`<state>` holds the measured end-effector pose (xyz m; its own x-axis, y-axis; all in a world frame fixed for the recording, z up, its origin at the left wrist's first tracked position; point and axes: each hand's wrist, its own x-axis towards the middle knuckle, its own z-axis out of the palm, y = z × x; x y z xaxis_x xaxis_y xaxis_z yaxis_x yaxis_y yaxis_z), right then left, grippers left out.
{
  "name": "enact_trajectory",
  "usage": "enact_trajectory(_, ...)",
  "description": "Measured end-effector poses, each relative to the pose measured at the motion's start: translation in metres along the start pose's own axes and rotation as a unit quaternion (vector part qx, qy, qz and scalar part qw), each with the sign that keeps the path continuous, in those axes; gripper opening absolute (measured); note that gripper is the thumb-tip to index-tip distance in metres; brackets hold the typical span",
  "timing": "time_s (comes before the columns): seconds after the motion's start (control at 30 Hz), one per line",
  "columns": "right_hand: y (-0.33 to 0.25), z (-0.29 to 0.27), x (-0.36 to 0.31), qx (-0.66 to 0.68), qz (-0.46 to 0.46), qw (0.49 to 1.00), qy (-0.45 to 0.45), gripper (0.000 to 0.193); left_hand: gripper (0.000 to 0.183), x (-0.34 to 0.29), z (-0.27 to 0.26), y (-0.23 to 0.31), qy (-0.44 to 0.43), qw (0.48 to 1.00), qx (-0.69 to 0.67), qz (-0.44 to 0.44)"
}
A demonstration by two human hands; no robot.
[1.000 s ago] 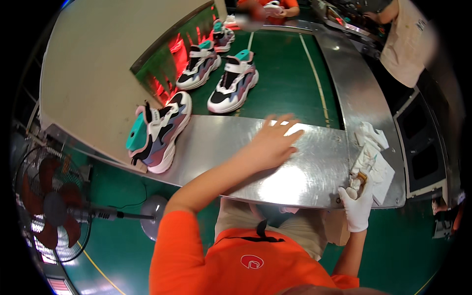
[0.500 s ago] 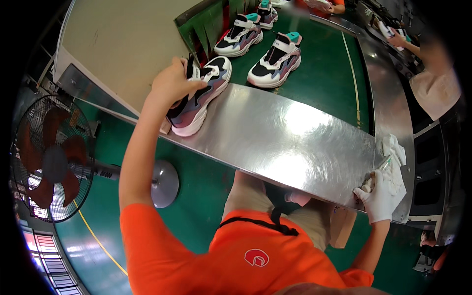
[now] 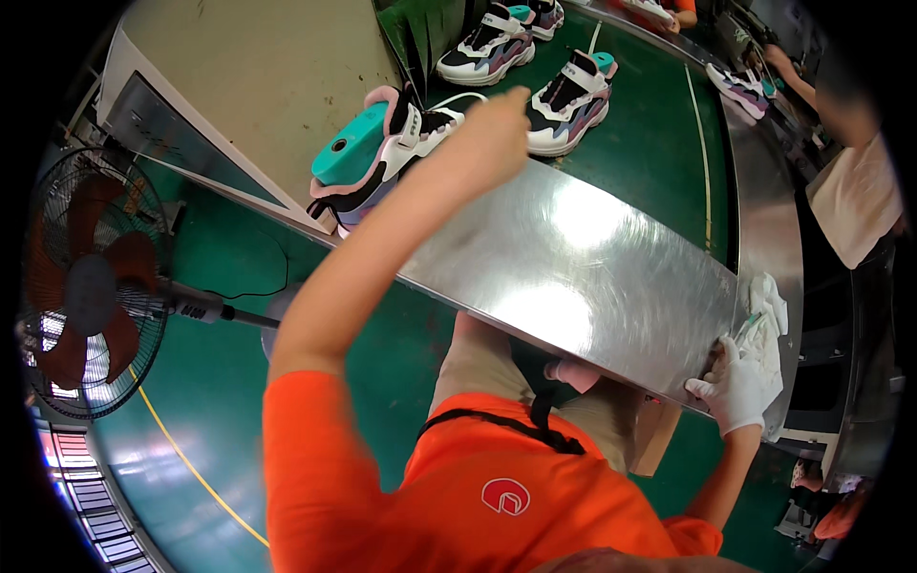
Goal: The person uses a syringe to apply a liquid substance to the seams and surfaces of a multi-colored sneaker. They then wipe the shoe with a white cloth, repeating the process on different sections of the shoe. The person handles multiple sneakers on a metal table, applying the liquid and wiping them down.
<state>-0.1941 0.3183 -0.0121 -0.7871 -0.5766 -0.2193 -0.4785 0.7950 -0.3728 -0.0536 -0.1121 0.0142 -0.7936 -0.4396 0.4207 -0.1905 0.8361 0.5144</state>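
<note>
A black, white and purple sneaker [image 3: 406, 143] with a teal shoe tree in its collar lies tilted at the left end of the metal ledge [image 3: 564, 258]. My bare left hand [image 3: 492, 134] is closed just right of its toe, my forearm crossing over part of it. A thin white cord arcs from the sneaker toward this hand; what the fingers hold is hidden. A second sneaker [image 3: 573, 105] stands right beyond the hand. At the ledge's right end my white-gloved right hand [image 3: 735, 393] is curled around something beige I cannot make out, beside a crumpled white cloth [image 3: 767, 301].
More sneakers [image 3: 487, 46] stand on the green belt [image 3: 659, 143], near a green strip curtain [image 3: 411, 43]. A beige machine cover [image 3: 248, 76] borders the left. A floor fan [image 3: 95, 286] stands below it. A co-worker's arm [image 3: 793, 76] reaches over another sneaker [image 3: 740, 91] at right.
My left hand has moved right and away from the sneaker's upper. That sneaker has turned, so its teal shoe tree faces me. My right hand has stayed in place.
</note>
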Motion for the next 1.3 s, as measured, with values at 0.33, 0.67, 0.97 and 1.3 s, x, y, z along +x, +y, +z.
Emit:
enact_trajectory(0.33, 0.019, 0.019, -0.002, 0.044, -0.080, 0.990, 0.110, 0.087, 0.082, 0.109, 0.100, -0.057, -0.064, 0.953, 0.025, -0.296)
enact_trajectory(0.67, -0.023, -0.005, -0.019, -0.095, -0.067, 0.987, 0.114, 0.077, 0.065, 0.064, 0.151, -0.003, -0.154, 0.882, -0.409, -0.175)
enact_trajectory(0.97, -0.082, -0.029, 0.050, -0.134, -0.169, 0.955, 0.204, 0.060, 0.059, 0.057, 0.178, -0.025, -0.104, 0.959, -0.262, -0.038)
enact_trajectory(1.3, -0.145, 0.025, 0.230, -0.065, -0.106, 0.985, 0.119, 0.073, 0.053, 0.054, 0.163, -0.015, -0.101, 0.955, -0.270, -0.067)
